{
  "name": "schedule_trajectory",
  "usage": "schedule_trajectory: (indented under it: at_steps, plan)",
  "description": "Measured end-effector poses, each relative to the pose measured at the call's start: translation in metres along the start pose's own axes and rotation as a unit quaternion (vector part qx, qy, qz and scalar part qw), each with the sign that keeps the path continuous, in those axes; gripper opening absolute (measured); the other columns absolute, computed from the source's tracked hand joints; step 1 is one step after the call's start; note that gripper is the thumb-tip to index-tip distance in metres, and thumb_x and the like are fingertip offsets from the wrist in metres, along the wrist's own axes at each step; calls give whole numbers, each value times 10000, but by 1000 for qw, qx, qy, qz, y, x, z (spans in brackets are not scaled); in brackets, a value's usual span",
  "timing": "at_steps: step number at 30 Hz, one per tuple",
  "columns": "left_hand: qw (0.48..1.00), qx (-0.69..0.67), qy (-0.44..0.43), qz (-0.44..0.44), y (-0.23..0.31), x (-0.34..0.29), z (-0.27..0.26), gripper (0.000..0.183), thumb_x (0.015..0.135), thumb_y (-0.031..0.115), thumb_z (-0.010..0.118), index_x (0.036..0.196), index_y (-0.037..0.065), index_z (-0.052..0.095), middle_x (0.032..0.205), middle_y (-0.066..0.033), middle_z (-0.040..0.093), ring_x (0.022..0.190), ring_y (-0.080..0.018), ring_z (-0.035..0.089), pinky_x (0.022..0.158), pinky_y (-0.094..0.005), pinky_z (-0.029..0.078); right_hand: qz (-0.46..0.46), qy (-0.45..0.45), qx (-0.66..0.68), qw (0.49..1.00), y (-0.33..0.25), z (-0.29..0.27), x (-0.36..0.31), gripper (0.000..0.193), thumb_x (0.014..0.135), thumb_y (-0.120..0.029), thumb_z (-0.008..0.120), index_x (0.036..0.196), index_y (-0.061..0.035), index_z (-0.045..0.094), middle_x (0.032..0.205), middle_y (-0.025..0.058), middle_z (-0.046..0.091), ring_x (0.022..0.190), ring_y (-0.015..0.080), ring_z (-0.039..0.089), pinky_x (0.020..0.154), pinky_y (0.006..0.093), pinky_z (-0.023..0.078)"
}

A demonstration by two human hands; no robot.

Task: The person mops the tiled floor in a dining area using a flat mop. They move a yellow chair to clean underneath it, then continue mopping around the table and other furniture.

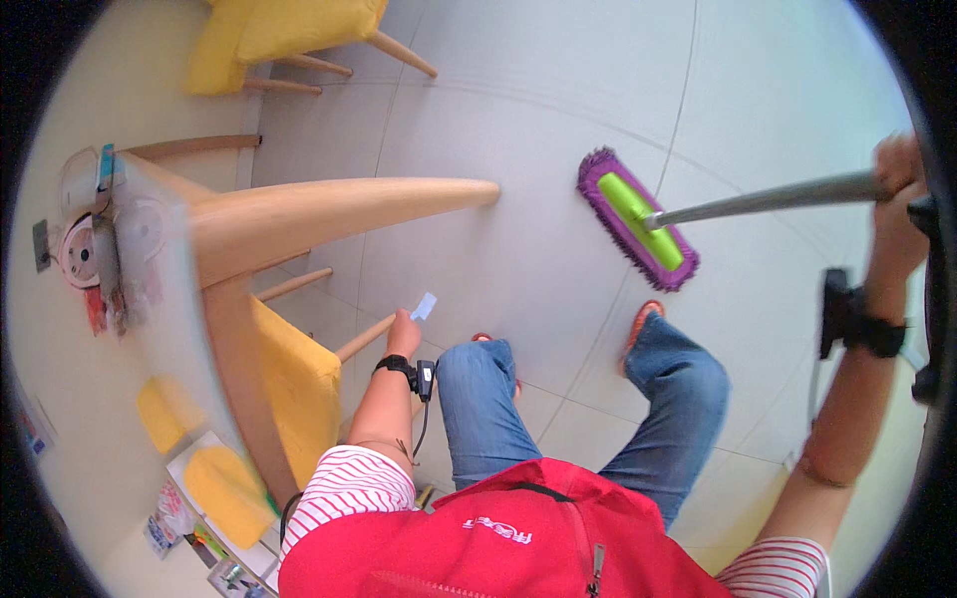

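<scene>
My right hand (pixel 897 174), at the far right, is wrapped round the grey pole of a flat mop (pixel 788 199). Its purple fringed pad with a bright green plate (pixel 638 217) lies on the floor ahead of my feet. Low on the left, my left hand (pixel 403 334) is closed on a small pale, flat rectangular piece (pixel 425 306) that sticks out past the fingers. What exactly that piece is, I cannot make out. Beside this hand stands a chair with a yellow seat (pixel 299 379) and wooden legs.
A table with a thick wooden leg (pixel 339 214) stands on the left, a small white fan (pixel 80 251) on top. Another yellow chair (pixel 309 25) is at the upper left. Grey tiles (pixel 498 110) cover the floor. A yellow seat (pixel 229 493) shows at the lower left.
</scene>
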State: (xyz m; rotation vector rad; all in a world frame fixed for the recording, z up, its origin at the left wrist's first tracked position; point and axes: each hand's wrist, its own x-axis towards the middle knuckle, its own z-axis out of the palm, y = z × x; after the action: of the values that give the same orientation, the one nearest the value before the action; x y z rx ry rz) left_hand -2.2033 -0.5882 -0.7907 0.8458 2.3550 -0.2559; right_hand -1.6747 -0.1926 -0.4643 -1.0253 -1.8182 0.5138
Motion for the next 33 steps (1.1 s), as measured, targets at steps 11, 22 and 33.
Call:
schedule_trajectory:
  at_steps: [11,22,33]
  plan:
    - [918,-342,-187,-76,43,-382,-188,191,893,108,420,1031,25,523,766,-94,618,520,-127,583,451,-278,477,323,48,170,930,-100,-128,-29,106,854,-110,538,843,-10,571,810,64,607,879,150,546,815,334,435]
    - [823,-501,-266,33,-16,-640,-256,184,846,43,441,1025,-1,444,738,-134,627,491,-177,594,434,-317,505,181,-73,267,944,-303,-141,56,204,856,-107,552,682,-58,458,570,30,502,547,111,472,583,271,419]
    - [724,-617,-299,74,-47,-865,-241,217,893,135,453,1085,38,480,829,-31,589,643,-91,552,511,-230,458,149,-156,268,939,-357,-103,-20,207,843,-113,596,680,-61,481,585,28,531,550,91,483,564,251,408]
